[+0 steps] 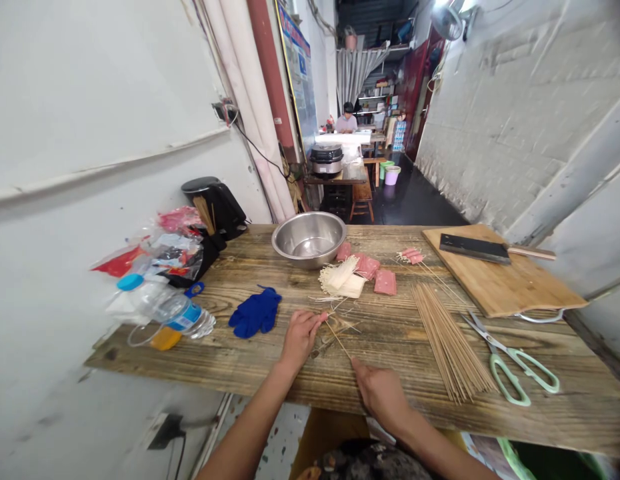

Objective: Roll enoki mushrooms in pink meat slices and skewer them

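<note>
My left hand [299, 335] is closed in a pinch on a small pink meat roll, mostly hidden by the fingers, with pale enoki strands poking out. A thin bamboo skewer [339, 339] runs from that pinch down to my right hand [381, 392], whose fingers are closed on its lower end. Just beyond my left hand lie a bunch of enoki mushrooms [347, 283] and pink meat slices [385, 282]. Farther right, a skewer of meat rolls [411, 256] rests on the table. A fan of bare bamboo skewers [447, 343] is spread right of my right hand.
A steel bowl [310, 237] stands at the table's far edge. Blue gloves [256, 312] and a water bottle [173, 310] lie left. On the right are scissors [510, 357] and a cutting board [530, 283] bearing a cleaver [474, 248]. Another person [347, 120] sits far back.
</note>
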Motion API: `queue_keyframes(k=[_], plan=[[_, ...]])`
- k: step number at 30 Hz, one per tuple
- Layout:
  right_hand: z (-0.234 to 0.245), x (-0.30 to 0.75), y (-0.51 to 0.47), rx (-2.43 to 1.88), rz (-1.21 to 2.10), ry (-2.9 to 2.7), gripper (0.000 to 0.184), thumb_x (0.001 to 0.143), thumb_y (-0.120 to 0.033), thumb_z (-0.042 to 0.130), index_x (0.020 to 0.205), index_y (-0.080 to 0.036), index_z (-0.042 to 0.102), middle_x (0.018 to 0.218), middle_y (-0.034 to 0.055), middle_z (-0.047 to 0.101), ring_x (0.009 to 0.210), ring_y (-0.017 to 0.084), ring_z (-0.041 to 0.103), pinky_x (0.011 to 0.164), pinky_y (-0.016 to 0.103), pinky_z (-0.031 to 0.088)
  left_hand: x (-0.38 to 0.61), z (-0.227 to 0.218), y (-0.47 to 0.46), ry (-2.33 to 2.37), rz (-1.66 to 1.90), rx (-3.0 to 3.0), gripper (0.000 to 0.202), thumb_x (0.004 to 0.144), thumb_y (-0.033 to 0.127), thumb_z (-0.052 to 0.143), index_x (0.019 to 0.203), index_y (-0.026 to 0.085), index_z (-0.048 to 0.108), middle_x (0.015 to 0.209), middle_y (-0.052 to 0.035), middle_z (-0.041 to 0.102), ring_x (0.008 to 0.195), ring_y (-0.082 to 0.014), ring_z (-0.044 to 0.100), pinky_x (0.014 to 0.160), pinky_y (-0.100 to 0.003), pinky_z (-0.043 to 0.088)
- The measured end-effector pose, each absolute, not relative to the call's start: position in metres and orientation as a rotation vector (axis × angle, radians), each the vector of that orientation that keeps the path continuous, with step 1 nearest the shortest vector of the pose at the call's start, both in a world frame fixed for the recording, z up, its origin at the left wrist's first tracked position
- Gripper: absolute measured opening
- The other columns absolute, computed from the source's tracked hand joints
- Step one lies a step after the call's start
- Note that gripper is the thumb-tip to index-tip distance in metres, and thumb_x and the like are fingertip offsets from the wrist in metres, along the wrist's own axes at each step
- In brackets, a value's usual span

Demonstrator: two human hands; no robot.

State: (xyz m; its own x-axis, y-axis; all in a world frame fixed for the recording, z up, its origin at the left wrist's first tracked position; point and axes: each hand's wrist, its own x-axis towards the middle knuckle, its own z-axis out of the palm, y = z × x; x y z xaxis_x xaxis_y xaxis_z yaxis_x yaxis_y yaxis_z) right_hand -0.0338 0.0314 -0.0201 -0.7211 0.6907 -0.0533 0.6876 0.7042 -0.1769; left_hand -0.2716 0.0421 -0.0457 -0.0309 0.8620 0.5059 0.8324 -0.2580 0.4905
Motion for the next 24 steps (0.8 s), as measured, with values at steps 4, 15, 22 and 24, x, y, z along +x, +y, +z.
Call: queue_keyframes(k=[4,15,22,24], plan=[[-0.021,-0.038,0.034,-1.160,0.296,-2.890,0.041,0.087,-0.011,0.041,0.124,-0.012,0.058,0.081,0.0097,0.073,0.067,0.017,0.069,0.056,0.019,0.045,-0.271,-0.045,0.042,1.895,1.180,2.162,0.027,0.095,0.026,0.047,0.111,0.026,0.068,0.091,-0.0045,0.070,0.085,-0.0175,0.059,0.084,-0.036,0.043],[-0.010,-0.070,0.058,-1.203,0.332,-2.950,0.045,0.090,-0.013,0.040,0.133,-0.014,0.051,0.084,0.0132,0.073,0.073,0.019,0.069,0.061,0.021,0.047,-0.270,-0.045,0.042,1.918,1.186,2.178,0.025,0.094,0.024,0.049,0.109,0.024,0.069,0.092,-0.0045,0.071,0.087,-0.0177,0.059,0.084,-0.035,0.045],[-0.015,-0.082,0.065,-1.185,0.304,-2.901,0.041,0.090,-0.014,0.039,0.129,-0.014,0.052,0.083,0.0125,0.073,0.071,0.020,0.069,0.060,0.023,0.047,-0.273,-0.048,0.043,1.909,1.186,2.319,0.026,0.094,0.023,0.047,0.110,0.022,0.067,0.094,-0.0053,0.070,0.087,-0.0181,0.060,0.084,-0.036,0.046],[-0.014,-0.079,0.063,-1.153,0.307,-2.876,0.038,0.088,-0.014,0.041,0.124,-0.015,0.055,0.085,0.0111,0.073,0.071,0.020,0.069,0.060,0.023,0.046,-0.273,-0.048,0.042,1.885,1.185,2.391,0.025,0.094,0.022,0.047,0.111,0.021,0.066,0.095,-0.0052,0.070,0.086,-0.0183,0.061,0.084,-0.037,0.046]])
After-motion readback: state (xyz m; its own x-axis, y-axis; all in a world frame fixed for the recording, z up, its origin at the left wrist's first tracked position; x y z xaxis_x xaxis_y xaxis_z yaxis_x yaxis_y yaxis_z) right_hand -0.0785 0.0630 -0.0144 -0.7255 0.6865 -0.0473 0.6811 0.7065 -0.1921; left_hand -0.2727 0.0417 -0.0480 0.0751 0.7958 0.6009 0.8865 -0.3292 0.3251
